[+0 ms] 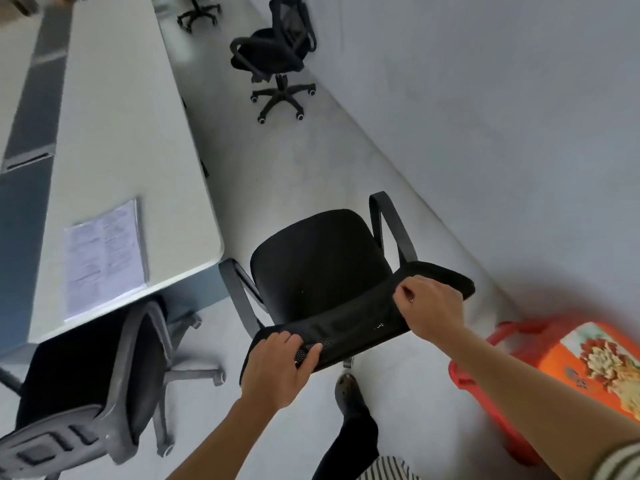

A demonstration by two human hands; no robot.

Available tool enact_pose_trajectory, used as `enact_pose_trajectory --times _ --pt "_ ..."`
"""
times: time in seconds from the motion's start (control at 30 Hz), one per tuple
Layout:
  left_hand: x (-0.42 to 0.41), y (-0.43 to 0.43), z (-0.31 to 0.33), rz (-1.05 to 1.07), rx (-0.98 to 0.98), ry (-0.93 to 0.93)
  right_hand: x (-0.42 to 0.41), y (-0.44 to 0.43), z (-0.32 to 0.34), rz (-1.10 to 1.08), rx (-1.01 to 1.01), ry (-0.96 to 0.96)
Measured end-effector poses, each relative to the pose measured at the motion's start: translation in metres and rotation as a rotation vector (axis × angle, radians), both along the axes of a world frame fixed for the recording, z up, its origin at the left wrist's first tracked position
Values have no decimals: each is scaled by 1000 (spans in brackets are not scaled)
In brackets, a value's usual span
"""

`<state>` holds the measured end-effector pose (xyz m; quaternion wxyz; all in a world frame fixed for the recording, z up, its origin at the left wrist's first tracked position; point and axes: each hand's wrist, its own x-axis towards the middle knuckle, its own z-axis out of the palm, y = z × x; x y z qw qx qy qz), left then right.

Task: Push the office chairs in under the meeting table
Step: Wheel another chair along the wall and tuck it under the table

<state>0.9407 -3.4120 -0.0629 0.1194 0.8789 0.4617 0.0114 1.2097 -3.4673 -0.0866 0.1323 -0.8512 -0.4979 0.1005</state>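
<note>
At frame centre, the left hand [277, 368] and right hand [433, 306] clasp the black mesh office chair's [318, 265] backrest top (for steering), beside the long white meeting table's [114, 133] corner.

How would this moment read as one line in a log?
left hand: gripping backrest | right hand: gripping backrest | black chair: beside table, not tucked

Table: I am seeing a long white meeting table [114, 140] running along the left.
On the table: a sleeved printed sheet [104, 258] is lying flat near its near end.
Floor: pale floor [298, 168] is carrying three black office chairs and an orange stool [571, 368].
</note>
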Motion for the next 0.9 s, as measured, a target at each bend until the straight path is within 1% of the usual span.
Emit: enact_pose_trajectory --times 0.2,0.57,0.7,0.8,0.9 --pt "41 77 -6 11 13 -18 42 87 6 28 -8 -40" --pt "123 211 -7 96 29 -83 126 223 6 41 13 -12" --pt "176 255 -9 235 -40 -128 180 273 2 96 55 -41" --pt "224 282 -10 419 -139 -188 228 313 4 146 28 -61" --pt "270 302 -8 511 -175 -190 275 351 9 196 -11 -59"
